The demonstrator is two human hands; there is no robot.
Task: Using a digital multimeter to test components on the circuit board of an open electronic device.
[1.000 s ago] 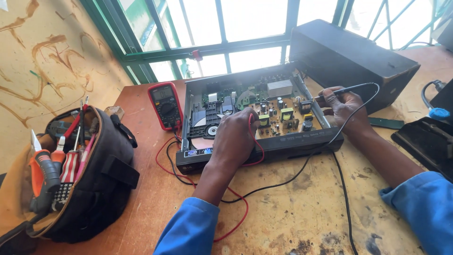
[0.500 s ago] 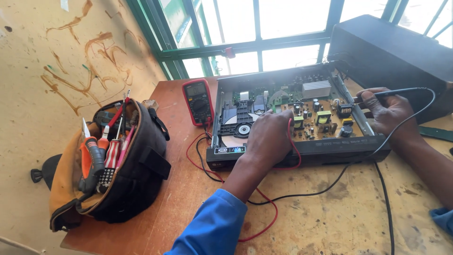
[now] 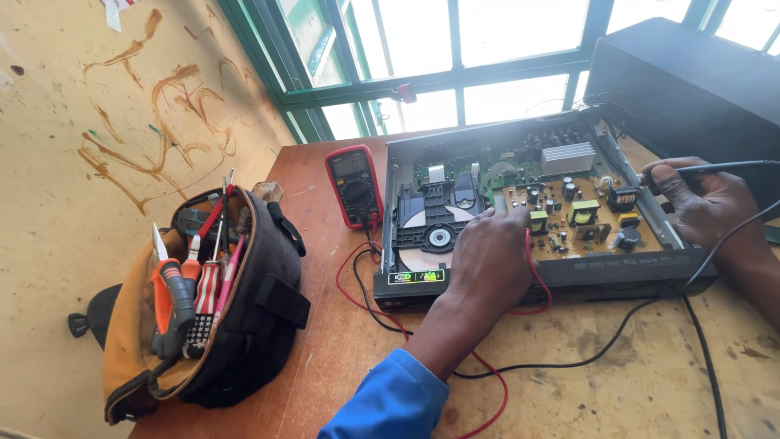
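the view has swung left over the last second, so the orange and black tool bag (image 3: 203, 313) with its red-handled screwdrivers now fills more of the frame, while the hands have barely shifted. the left hand (image 3: 490, 262) still lies knuckles-up on the open black disc player (image 3: 536, 215), its fingers closed around the red probe lead (image 3: 532, 284); the tip is hidden beneath them. the right hand (image 3: 705, 203) still pinches the black probe (image 3: 715, 167) at the brown power board (image 3: 581, 215). the red handheld multimeter (image 3: 354, 185) stands just beside the player on the wooden table (image 3: 341, 358). both probes holding suggests a reading in progress.
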